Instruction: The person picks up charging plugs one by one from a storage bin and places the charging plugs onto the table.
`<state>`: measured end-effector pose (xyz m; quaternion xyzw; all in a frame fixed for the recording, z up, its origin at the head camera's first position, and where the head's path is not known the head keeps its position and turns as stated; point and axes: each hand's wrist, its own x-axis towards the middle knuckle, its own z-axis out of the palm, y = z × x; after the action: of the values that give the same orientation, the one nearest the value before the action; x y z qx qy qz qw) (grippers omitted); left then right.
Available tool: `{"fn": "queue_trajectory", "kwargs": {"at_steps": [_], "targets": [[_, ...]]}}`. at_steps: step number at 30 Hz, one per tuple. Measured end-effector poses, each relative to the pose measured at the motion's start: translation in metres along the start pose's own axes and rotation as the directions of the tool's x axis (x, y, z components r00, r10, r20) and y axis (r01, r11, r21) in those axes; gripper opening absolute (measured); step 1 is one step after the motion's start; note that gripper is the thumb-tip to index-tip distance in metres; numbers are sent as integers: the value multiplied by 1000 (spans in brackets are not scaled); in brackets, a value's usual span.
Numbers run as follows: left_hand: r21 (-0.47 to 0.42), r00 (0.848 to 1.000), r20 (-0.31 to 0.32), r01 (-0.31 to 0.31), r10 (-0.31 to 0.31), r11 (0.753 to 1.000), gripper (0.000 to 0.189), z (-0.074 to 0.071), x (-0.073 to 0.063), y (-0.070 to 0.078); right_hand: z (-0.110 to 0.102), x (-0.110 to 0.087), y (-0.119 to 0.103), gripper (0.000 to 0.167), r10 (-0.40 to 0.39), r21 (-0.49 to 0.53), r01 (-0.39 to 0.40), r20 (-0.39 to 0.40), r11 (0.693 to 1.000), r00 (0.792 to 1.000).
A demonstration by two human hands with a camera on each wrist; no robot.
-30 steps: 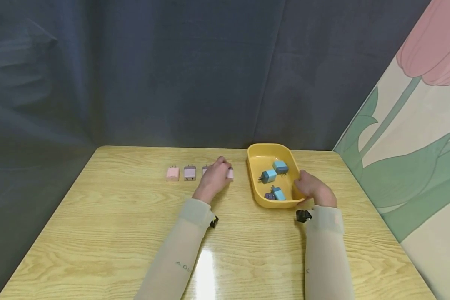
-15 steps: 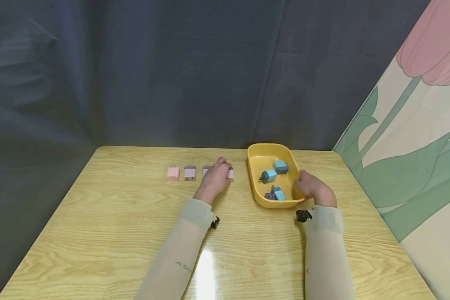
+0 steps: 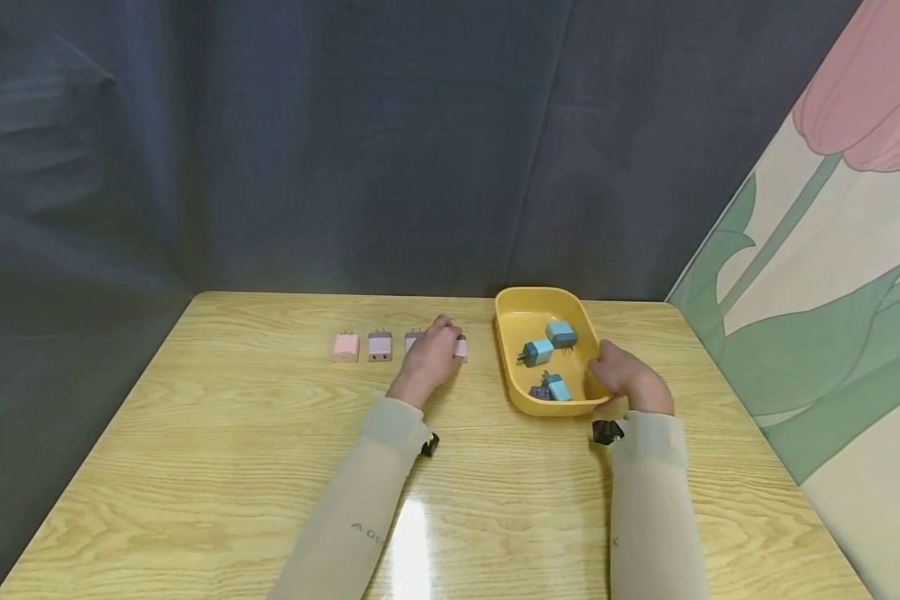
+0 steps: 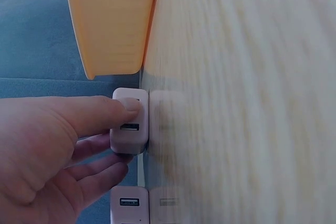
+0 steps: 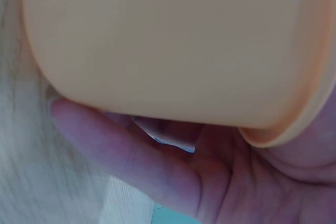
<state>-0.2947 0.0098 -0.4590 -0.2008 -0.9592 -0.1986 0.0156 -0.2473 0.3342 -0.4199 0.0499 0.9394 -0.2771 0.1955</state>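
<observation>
My left hand [image 3: 429,362] pinches a pale lilac USB wall charger [image 4: 127,142] at the right end of a row on the table. In the left wrist view the thumb lies on its port face and the fingers reach behind. To its left, a lilac charger [image 3: 411,338] is partly hidden by the hand; beyond it are another lilac charger [image 3: 380,347] and a pink one [image 3: 346,348]. My right hand [image 3: 630,379] grips the near right corner of a yellow plastic bin [image 3: 551,408], its thumb over the rim and its fingers outside, under the rim.
Inside the bin lie blue chargers [image 3: 536,352] and a small dark purple piece [image 3: 539,392]. A dark curtain [image 3: 360,167] hangs behind the wooden table [image 3: 232,450]. On the right stands a wall [image 3: 870,292] with a painted flower.
</observation>
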Motion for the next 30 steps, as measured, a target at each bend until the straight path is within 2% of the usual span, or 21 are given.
{"fn": "queue_trajectory", "kwargs": {"at_steps": [7,15,25,30], "targets": [[-23,1000,-11,16,-16,1000,43,-2,0,1,1,0,0,46,10,-16,-10,-20,1000,1000],[-93,999,-8,52,-53,994,52,-7,-2,3,1,1,0,46,15,-23,-15,-17,1000,1000],[-100,997,-74,-4,-4,995,48,-16,-5,7,1,-1,1,46,4,-25,-4,-14,1000,1000],[-98,997,-78,-17,9,995,50,-23,-6,13,0,0,0,46,2,-18,-2,-10,1000,1000]]}}
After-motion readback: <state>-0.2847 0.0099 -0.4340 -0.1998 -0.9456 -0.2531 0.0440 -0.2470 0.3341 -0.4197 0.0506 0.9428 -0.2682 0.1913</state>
